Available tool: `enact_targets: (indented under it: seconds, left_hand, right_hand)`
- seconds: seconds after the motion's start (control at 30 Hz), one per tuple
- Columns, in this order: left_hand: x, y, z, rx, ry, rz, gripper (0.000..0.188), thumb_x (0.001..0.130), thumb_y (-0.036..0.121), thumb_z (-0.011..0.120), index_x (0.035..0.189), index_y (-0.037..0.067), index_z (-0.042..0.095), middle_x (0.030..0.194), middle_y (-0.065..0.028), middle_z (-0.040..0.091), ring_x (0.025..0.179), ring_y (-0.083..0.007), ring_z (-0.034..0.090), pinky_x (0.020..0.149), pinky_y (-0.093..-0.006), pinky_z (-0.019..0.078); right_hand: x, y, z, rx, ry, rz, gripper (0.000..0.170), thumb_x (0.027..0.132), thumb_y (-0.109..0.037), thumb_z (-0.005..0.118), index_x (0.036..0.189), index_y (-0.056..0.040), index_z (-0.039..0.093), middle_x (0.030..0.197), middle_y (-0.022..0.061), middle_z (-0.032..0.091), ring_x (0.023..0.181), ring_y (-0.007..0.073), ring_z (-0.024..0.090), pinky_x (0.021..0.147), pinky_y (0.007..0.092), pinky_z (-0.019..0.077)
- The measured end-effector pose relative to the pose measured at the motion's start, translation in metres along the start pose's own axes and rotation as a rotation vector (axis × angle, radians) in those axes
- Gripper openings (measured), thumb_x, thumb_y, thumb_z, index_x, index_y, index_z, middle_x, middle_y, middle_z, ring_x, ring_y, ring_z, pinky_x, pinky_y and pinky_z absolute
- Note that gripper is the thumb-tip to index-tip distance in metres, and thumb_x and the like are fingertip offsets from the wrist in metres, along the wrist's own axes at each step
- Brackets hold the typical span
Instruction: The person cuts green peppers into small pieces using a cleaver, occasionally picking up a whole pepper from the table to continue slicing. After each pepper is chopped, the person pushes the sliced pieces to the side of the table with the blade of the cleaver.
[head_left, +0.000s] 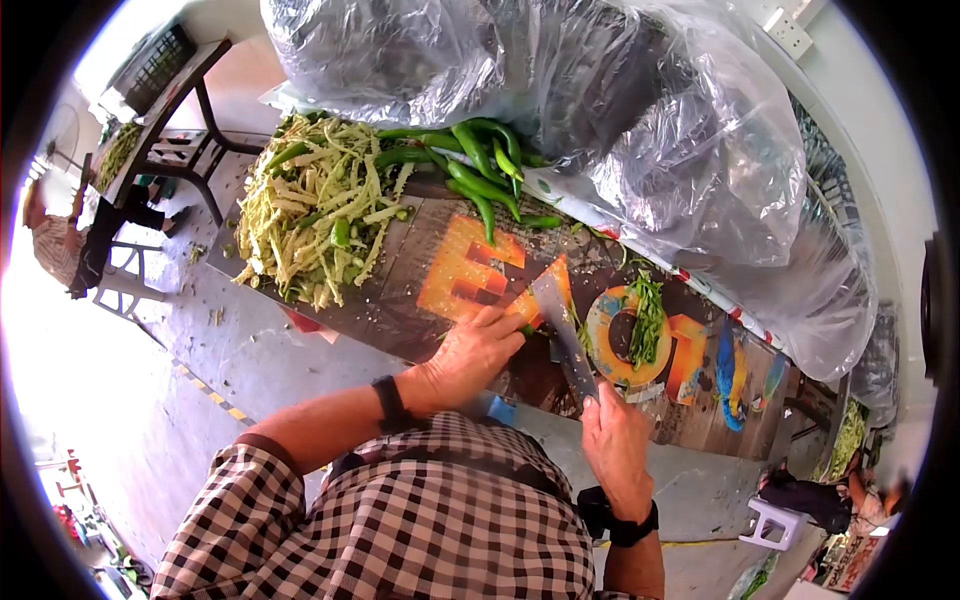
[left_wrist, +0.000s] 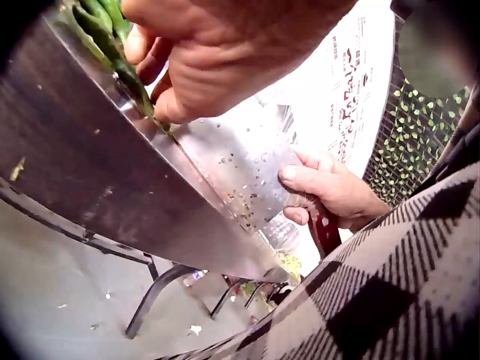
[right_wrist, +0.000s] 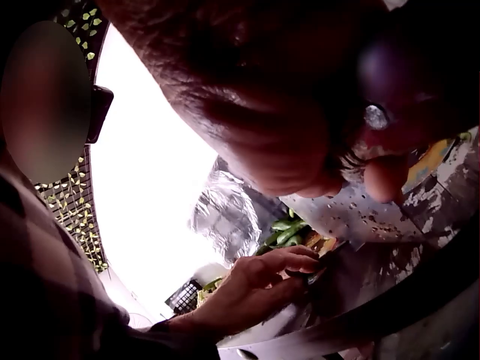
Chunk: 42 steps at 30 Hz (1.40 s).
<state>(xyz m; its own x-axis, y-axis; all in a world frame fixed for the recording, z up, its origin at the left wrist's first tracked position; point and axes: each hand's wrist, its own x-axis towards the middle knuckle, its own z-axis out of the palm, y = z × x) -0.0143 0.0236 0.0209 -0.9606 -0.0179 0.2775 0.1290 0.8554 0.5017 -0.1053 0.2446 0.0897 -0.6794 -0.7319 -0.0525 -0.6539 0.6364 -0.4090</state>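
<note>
My left hand (head_left: pixel 475 350) holds a green chili pepper (left_wrist: pixel 124 71) down near the table's front edge. Most of that pepper is hidden under the fingers in the head view. In my right hand (head_left: pixel 612 435) is a cleaver (head_left: pixel 563 325), gripped by its reddish handle (left_wrist: pixel 324 229). Its broad blade (left_wrist: pixel 232 161) is flecked with small seeds and points away from me, just right of the left fingertips. Several whole green chilies (head_left: pixel 480 175) lie farther back. A bunch of split green pepper pieces (head_left: pixel 648 320) rests to the right of the blade.
A tall heap of pale pepper cores (head_left: pixel 320 215) covers the table's left end. Clear plastic bags (head_left: pixel 560 90) bulge along the back. The dark table (head_left: pixel 395 270) bears painted orange letters. Other people (head_left: pixel 60 235) sit at the far left and lower right, near a purple stool (head_left: pixel 770 525).
</note>
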Motion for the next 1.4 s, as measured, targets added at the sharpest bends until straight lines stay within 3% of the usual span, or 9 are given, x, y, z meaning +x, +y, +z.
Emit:
enact_targets:
  seconds: [0.27,0.53,0.9,1.2,1.3,1.4]
  left_hand:
    - [-0.008,-0.003,-0.006,-0.003,0.038,0.140,0.036,0.077,0.003,0.060,0.112,0.001,0.060,0.118,-0.0109,0.058,0.115,-0.0299,0.055,0.094,-0.0414,0.0457]
    - [-0.012,-0.008,-0.001,-0.003,0.015,0.125,0.038,0.078,0.009,0.060,0.115,0.002,0.061,0.123,-0.0102,0.057,0.121,-0.0278,0.052,0.103,-0.0409,0.0419]
    - [-0.011,-0.014,0.003,0.006,-0.025,0.075,0.033,0.079,0.011,0.061,0.111,0.007,0.065,0.123,-0.0044,0.058,0.122,-0.0232,0.051,0.098,-0.0390,0.0427]
    - [-0.007,-0.025,0.008,-0.099,0.015,0.092,0.033,0.076,0.009,0.063,0.109,0.008,0.066,0.123,-0.0030,0.060,0.122,-0.0243,0.051,0.100,-0.0394,0.0398]
    - [-0.009,-0.028,0.011,-0.113,0.023,0.090,0.033,0.076,0.009,0.063,0.109,0.008,0.067,0.123,-0.0032,0.060,0.122,-0.0243,0.051,0.100,-0.0400,0.0397]
    - [-0.009,-0.028,0.013,-0.103,0.027,0.099,0.033,0.076,0.009,0.063,0.109,0.008,0.067,0.122,-0.0037,0.061,0.121,-0.0242,0.051,0.101,-0.0407,0.0398]
  right_hand:
    - [0.003,-0.008,-0.004,0.043,-0.072,0.049,0.018,0.090,-0.011,0.056,0.104,-0.0006,0.057,0.079,0.0228,0.064,0.071,0.0420,0.063,0.062,0.0510,0.0484]
    - [0.003,-0.014,-0.003,0.057,-0.025,-0.020,0.022,0.092,-0.011,0.059,0.111,-0.0012,0.058,0.072,0.0236,0.060,0.067,0.0425,0.061,0.057,0.0486,0.0454]
    - [0.017,-0.021,0.003,0.068,-0.100,-0.005,0.024,0.091,-0.010,0.059,0.112,0.0022,0.058,0.077,0.0257,0.063,0.070,0.0439,0.063,0.059,0.0488,0.0479]
    - [0.036,-0.036,0.001,0.004,-0.170,-0.055,0.031,0.091,-0.011,0.058,0.116,0.0082,0.054,0.072,0.0272,0.060,0.067,0.0449,0.061,0.057,0.0503,0.0452]
    - [0.046,-0.042,0.008,0.026,-0.134,-0.031,0.031,0.092,-0.012,0.058,0.116,0.0086,0.054,0.070,0.0279,0.060,0.066,0.0452,0.061,0.056,0.0500,0.0454]
    - [0.058,-0.041,0.022,0.003,-0.025,0.006,0.022,0.093,-0.015,0.054,0.107,0.0018,0.054,0.067,0.0247,0.061,0.063,0.0449,0.061,0.057,0.0524,0.0470]
